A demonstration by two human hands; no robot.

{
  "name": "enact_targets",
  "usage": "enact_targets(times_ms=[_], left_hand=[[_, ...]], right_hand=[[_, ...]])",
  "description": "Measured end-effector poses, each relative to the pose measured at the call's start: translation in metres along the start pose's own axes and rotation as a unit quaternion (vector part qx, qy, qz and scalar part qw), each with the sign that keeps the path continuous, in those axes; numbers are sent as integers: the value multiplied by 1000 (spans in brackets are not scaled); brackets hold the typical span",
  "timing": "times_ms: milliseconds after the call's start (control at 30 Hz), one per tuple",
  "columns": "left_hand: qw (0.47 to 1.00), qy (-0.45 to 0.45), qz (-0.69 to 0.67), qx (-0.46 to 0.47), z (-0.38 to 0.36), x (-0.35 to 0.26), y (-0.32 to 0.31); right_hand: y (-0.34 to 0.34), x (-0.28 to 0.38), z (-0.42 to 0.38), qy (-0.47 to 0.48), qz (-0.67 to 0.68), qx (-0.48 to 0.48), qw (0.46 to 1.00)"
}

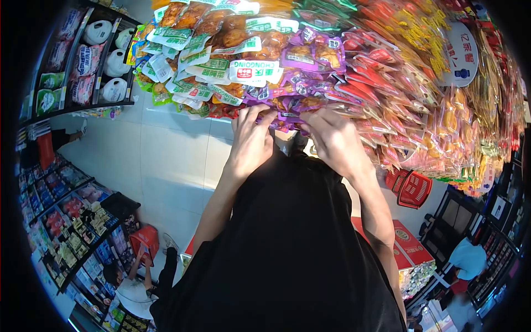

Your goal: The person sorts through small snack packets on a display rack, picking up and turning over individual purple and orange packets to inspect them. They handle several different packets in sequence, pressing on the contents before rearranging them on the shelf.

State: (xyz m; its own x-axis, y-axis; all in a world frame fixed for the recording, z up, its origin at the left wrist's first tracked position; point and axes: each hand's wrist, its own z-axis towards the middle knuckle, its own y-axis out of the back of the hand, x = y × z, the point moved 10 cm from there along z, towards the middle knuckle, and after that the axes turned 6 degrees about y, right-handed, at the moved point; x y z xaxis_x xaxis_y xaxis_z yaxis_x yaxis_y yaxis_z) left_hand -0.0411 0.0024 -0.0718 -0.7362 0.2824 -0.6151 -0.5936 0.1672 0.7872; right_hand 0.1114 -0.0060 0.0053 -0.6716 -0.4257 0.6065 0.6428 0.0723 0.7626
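Observation:
Both hands are at the front edge of a hanging display of sealed snack packets. My left hand point(253, 138) has its fingers curled at the lower purple snack packets point(321, 50), with the fingertips partly hidden among them. A little to its right, my right hand point(334, 135) pinches the edge of a purple packet in the same row. Just above and left hang clear, green-and-white packets point(254, 72) of brown food, printed "CHONGQING". Red-and-clear packets point(370, 83) hang to the right of my right hand.
Shelves of detergent bottles point(115, 63) stand at the upper left, and goods shelves point(72, 221) at lower left. A crouching person point(133, 296) is beside a red basket point(145, 242). Another red basket point(415, 189) and red boxes point(412, 243) are at right, with another person point(467, 260) beyond.

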Motion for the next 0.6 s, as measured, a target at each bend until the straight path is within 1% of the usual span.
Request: enact_targets(times_ms=[67, 200, 267, 400, 600], left_hand=[[999, -1, 50, -19, 2, -4, 1], [999, 17, 22, -39, 7, 10, -5], [997, -31, -23, -60, 7, 8, 2], [994, -64, -30, -83, -4, 19, 7], [995, -60, -15, -81, 0, 14, 5]], right_hand=[[-1, 3, -4, -16, 22, 5, 1000], [-13, -1, -16, -23, 32, 17, 999], [-13, -3, -19, -33, 37, 3, 999], [-15, -1, -21, -35, 28, -6, 999], [-7, 3, -26, -30, 10, -23, 999]])
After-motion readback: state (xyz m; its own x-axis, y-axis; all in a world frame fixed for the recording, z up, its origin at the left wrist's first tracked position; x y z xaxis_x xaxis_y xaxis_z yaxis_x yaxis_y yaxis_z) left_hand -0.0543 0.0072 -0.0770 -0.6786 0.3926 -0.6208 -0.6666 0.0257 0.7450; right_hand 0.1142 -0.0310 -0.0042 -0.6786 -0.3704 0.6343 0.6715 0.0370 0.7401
